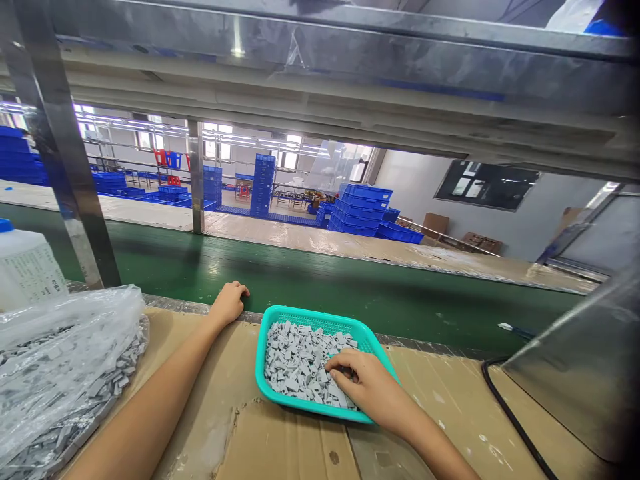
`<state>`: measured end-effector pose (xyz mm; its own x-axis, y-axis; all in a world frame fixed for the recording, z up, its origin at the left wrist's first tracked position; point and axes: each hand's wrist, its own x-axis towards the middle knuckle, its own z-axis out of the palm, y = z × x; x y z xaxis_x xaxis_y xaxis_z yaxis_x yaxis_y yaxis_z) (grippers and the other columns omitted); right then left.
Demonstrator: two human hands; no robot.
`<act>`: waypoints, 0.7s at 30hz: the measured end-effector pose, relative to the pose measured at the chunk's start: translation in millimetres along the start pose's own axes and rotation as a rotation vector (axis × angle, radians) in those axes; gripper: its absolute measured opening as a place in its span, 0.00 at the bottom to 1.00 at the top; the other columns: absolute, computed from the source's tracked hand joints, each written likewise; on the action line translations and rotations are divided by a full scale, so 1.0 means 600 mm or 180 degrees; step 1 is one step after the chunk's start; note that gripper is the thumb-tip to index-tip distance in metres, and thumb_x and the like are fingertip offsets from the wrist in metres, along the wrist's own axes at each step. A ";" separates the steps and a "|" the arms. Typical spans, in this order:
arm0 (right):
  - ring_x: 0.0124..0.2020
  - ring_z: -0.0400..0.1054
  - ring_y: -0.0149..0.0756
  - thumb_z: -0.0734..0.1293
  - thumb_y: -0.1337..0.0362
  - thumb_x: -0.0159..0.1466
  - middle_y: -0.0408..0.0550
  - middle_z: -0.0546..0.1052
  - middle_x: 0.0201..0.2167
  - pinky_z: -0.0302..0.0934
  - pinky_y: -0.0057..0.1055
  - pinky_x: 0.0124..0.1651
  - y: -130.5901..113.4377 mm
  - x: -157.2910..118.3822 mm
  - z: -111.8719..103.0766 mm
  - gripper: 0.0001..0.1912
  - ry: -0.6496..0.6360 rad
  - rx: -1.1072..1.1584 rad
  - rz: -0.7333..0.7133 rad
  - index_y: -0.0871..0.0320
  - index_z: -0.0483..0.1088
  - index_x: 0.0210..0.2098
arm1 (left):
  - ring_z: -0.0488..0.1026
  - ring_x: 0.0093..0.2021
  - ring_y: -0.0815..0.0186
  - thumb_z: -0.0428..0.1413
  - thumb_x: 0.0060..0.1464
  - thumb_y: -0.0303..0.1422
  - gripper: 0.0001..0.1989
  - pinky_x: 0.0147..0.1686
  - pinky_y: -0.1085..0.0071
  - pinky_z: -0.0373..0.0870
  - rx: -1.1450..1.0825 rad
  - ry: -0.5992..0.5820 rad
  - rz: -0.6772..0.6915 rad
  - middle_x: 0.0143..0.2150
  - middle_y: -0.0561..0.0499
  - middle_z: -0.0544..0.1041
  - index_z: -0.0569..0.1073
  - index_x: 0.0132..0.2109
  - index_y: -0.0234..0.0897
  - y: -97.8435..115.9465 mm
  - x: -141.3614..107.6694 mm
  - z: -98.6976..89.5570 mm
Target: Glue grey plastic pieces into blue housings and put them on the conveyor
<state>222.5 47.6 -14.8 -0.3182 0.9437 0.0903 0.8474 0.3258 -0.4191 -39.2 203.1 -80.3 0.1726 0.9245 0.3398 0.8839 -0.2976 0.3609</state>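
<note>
My right hand (361, 381) lies inside a teal plastic tray (313, 320), its fingertips pressing into a heap of small grey rectangular parts (295, 360). Whether the fingers pinch any piece is hidden by the hand. My left hand (229, 303) rests on the far edge of the cardboard-covered bench (280, 433), beside the tray's back left corner and holding nothing. To the left of that arm lies a clear plastic bag (65, 360) filled with more grey parts.
A green conveyor belt (350, 307) runs just beyond the bench edge. A white bottle with a blue cap (25, 267) stands at the left, and a steel panel (580, 367) with a black cable sits at the right. Steel uprights frame the view; blue crates are stacked far beyond.
</note>
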 end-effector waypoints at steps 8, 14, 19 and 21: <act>0.34 0.65 0.36 0.56 0.64 0.57 0.48 0.74 0.32 0.59 0.30 0.35 0.002 0.002 0.002 0.13 -0.0027 -0.0007 0.0071 0.58 0.72 0.30 | 0.63 0.43 0.63 0.42 0.41 0.17 0.21 0.42 0.71 0.61 -0.0042 -0.0038 0.0065 0.41 0.47 0.70 0.71 0.40 0.34 -0.003 0.001 0.003; 0.33 0.66 0.36 0.56 0.65 0.57 0.48 0.74 0.31 0.58 0.30 0.35 -0.005 0.001 -0.002 0.13 -0.0017 -0.0067 0.0060 0.58 0.72 0.30 | 0.63 0.43 0.63 0.42 0.41 0.17 0.21 0.43 0.71 0.60 -0.0079 -0.0049 0.0109 0.42 0.47 0.70 0.71 0.40 0.34 -0.001 0.000 0.001; 0.32 0.66 0.36 0.56 0.65 0.57 0.48 0.74 0.30 0.58 0.30 0.34 -0.006 0.002 -0.004 0.13 -0.0055 -0.0083 0.0047 0.59 0.72 0.30 | 0.63 0.40 0.63 0.42 0.40 0.16 0.18 0.39 0.71 0.61 -0.0060 -0.0027 0.0115 0.37 0.47 0.70 0.71 0.34 0.34 0.003 -0.001 -0.004; 0.33 0.66 0.36 0.56 0.65 0.57 0.48 0.74 0.31 0.58 0.30 0.34 -0.005 0.003 -0.004 0.13 -0.0069 -0.0068 0.0045 0.59 0.72 0.30 | 0.63 0.38 0.64 0.42 0.39 0.16 0.17 0.38 0.72 0.61 -0.0053 -0.0024 0.0123 0.35 0.47 0.70 0.71 0.32 0.34 0.003 -0.001 -0.004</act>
<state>220.4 48.5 -11.5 -0.3151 0.9469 0.0648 0.8607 0.3138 -0.4009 -38.6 201.0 -77.5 0.2098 0.9140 0.3473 0.8691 -0.3371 0.3620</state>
